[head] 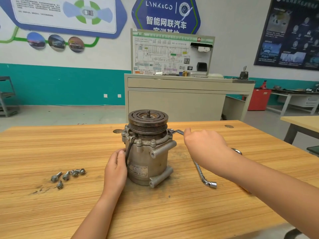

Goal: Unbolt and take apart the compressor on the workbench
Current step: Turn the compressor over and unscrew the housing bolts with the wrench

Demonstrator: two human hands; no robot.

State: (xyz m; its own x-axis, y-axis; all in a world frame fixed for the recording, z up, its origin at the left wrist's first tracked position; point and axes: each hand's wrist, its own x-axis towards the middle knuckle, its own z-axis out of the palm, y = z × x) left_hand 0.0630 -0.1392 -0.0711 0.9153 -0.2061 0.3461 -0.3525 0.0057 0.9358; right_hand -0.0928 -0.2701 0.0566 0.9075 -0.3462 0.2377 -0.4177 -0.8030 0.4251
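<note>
Loosening a flange bolt [170, 131]: the compressor [148, 163] is standing on end near the middle of the workbench [51, 152], with its pulley [148, 120] uppermost. The left hand [115, 171] is cupping the left side of the housing, thumb lying against the metal; its fingers are passing round the far side, out of sight. The right hand [203, 145] is closing round the handle of a wrench [176, 131], whose ring end is sitting over the bolt at the right rear of the flange.

Several hazards are arising, as a matter of judgement. The compressor is resting unclamped, so a hard pull is likely to be twisting or tipping it against the one steadying hand. The ring, if seated only partly, is risking a slip that would round the bolt head and throw the knuckles against the pulley grooves. A black lead [128, 150] is running beside the left thumb and could be pinched.

Five loose bolts [69, 175] are lying well to the left, free to roll. A socket wrench [203, 175] is lying just right of the housing, under the working forearm.
</note>
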